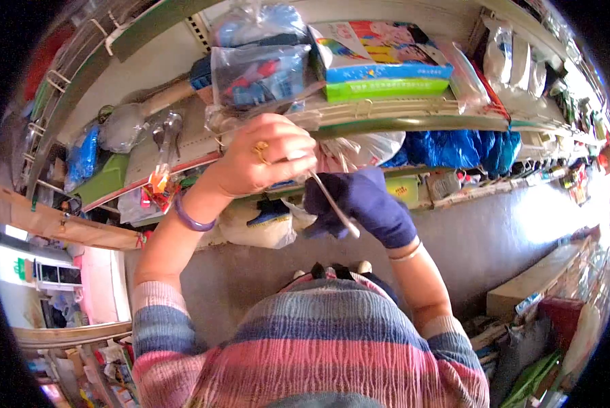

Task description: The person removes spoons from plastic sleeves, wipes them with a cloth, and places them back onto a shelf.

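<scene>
- On the shelf (196, 122) at the left, what look like wrapped spoons (171, 126) are hanging or lying over the front edge, their orange label (159, 182) facing outward, likely so that it is easy to read.
- Behind the bare left hand (269, 155), a clear bag (258, 76) is resting near the shelf's front edge; its wrapping is probably keeping the blue and red contents together.
- The left hand is grasping a thin pale stick (333, 205) by its upper end, thumb and fingers pinching; this grip seems to be leaving the lower length free.
- The stick is slanting down to the right in front of the shelf edge, its rounded lower end crossing over the dark blue glove (380, 204).
- The right hand (366, 200) is wearing this glove, perhaps for covering; I cannot tell whether its fingers are closing on anything or touching the stick.
- Farther right, a colourful box (386, 64) is lying flat along the shelf's front edge, probably for stability.
- Below that edge, blue bundles (444, 147) are sitting on the lower shelf.
</scene>
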Tool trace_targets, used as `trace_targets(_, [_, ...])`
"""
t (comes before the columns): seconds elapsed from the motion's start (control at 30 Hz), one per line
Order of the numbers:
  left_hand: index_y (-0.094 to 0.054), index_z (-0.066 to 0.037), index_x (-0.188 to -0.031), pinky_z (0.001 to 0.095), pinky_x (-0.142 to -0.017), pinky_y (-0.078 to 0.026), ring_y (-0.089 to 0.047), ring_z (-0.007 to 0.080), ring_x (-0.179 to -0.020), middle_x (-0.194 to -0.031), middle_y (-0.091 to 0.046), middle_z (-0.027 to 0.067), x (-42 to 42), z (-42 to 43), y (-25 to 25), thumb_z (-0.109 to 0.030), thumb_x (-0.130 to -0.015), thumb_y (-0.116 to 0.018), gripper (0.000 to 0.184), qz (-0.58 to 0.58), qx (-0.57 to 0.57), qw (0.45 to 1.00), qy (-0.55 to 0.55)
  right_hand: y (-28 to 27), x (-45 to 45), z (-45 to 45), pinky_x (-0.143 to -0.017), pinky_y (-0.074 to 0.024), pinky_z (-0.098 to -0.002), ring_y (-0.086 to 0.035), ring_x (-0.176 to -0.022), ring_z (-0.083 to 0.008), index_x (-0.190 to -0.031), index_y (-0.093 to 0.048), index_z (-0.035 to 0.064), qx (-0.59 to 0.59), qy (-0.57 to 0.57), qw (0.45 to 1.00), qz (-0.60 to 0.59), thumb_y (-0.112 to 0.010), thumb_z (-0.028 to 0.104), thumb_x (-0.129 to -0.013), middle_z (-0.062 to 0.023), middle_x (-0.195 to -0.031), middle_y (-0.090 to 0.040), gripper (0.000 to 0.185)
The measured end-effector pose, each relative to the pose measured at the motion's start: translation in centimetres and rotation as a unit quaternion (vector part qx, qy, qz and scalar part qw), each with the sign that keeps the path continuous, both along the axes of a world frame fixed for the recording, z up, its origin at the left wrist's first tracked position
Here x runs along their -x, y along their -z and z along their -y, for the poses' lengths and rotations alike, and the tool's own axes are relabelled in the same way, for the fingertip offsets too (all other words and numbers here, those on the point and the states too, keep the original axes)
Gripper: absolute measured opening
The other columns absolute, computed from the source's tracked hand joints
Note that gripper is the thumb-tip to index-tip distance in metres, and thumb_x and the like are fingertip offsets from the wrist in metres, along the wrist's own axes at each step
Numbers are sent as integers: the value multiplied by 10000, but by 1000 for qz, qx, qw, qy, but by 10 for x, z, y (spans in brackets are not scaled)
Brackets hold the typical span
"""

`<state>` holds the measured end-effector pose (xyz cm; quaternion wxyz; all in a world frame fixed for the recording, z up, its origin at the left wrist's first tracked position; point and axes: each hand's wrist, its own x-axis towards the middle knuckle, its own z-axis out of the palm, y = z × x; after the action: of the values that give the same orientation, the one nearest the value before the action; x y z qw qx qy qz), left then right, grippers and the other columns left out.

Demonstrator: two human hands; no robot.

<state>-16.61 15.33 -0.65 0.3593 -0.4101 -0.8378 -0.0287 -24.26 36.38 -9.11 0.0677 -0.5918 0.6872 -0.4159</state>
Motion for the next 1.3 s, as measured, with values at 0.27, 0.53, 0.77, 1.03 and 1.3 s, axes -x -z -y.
trace_targets(0.27, [-637,-69,-847,349,-662,-493,-623,271,-830,-926,-629,106,-23,-56,21,-152,-794,-655,99,72,-297,917,-258,-6,-12,0,-659,-413,-422,-534,-767,-390,-867,-557,66,146,108,983,-38,-674,244,-622,-156,-797,-564,325])
trace_targets(0.53, [-573,-34,-758,229,-393,-287,-381,54,-404,-481,-450,-21,-42,-97,67,-234,-964,-450,313,469,-545,672,-176,9,-3,5,-520,-409,-364,-551,-588,-321,-769,-550,85,187,189,959,-99,-561,121,-704,-114,-629,-543,75])
trace_targets(0.77, [-570,-41,-734,207,-380,-212,-317,24,-389,-455,-393,-50,-60,-107,50,-276,-961,-458,345,482,-534,665,-201,-8,9,-14,-454,-406,-319,-563,-482,-220,-782,-590,108,112,219,969,-40,-589,112,-701,-58,-529,-535,81])
trace_targets(1.03, [-566,-42,-717,205,-379,-205,-319,20,-394,-461,-382,-56,-66,-106,39,-264,-958,-473,340,487,-503,682,-213,-20,1,-19,-555,-462,-335,-624,-606,-219,-809,-652,94,76,297,865,398,-553,314,-851,-82,-644,-622,244])
trace_targets(1.3, [-576,-28,-794,203,-397,-228,-335,25,-416,-479,-405,-48,-68,-106,45,-267,-972,-435,329,521,-531,637,-204,-32,-4,-26,-563,-465,-322,-611,-582,-198,-897,-616,94,53,229,849,473,-539,309,-872,-73,-644,-612,230])
